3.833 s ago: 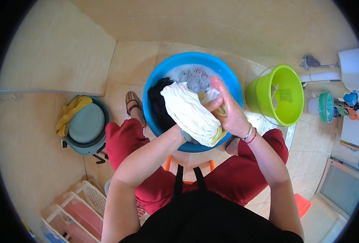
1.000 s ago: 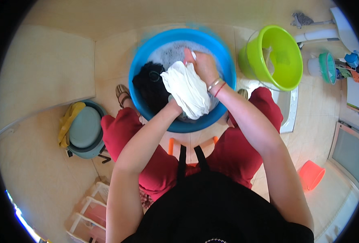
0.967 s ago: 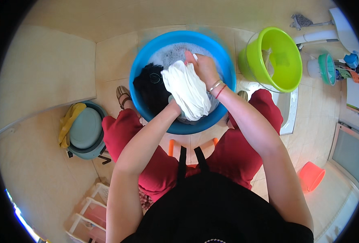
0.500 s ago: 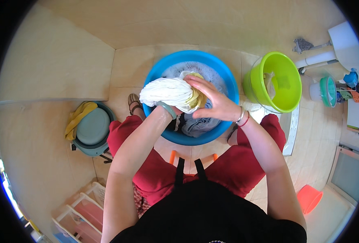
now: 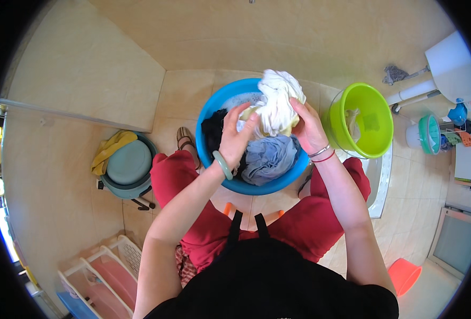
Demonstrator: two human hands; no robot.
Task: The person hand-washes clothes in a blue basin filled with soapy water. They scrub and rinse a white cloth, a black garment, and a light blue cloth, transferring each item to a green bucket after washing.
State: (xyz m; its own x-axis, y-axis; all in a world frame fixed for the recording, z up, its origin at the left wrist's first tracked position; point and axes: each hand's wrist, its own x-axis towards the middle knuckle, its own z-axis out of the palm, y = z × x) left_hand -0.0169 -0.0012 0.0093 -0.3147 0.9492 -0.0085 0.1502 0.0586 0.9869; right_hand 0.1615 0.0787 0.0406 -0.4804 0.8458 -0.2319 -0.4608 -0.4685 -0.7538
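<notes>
Above the blue basin, both hands grip a bunched white cloth: left hand curled under it, right hand clasping its side. Grey and dark wet garments fill the round basin; a green bucket stands just beside.

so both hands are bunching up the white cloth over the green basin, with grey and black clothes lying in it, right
Not quite. In the head view both hands, left hand and right hand, bunch the white cloth over the blue basin, which holds the grey and black clothes. The green basin sits beside it.
</notes>
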